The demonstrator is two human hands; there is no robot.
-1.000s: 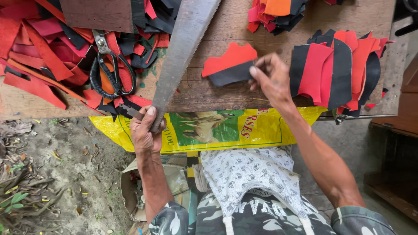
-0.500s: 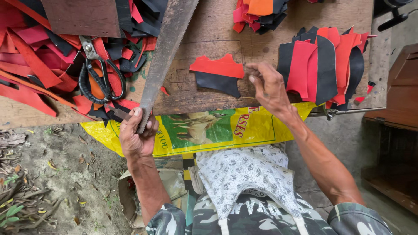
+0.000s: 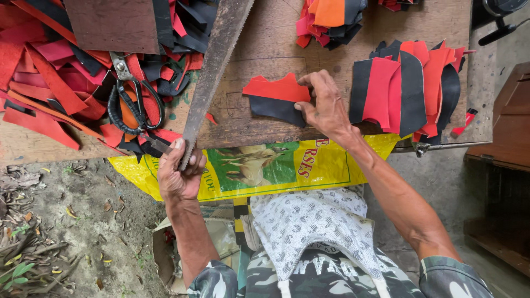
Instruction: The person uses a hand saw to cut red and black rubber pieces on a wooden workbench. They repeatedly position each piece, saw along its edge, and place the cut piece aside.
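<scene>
A person sits at a worn wooden workbench [image 3: 265, 44], seen from above. The left hand [image 3: 179, 176] is wrapped tight around the near end of a long, rusty, toothed metal blade [image 3: 215, 72] that lies slanted across the bench. The right hand [image 3: 326, 105] presses fingertips on a small pair of cut pieces near the bench's front edge: a red leather-like shape [image 3: 276, 88] laid over a black one [image 3: 273, 109]. Judging by the layout, much cutting is done: a stack of red and black shaped pieces [image 3: 408, 88] lies right, strip offcuts [image 3: 44, 94] and black-handled scissors [image 3: 132, 105] left.
</scene>
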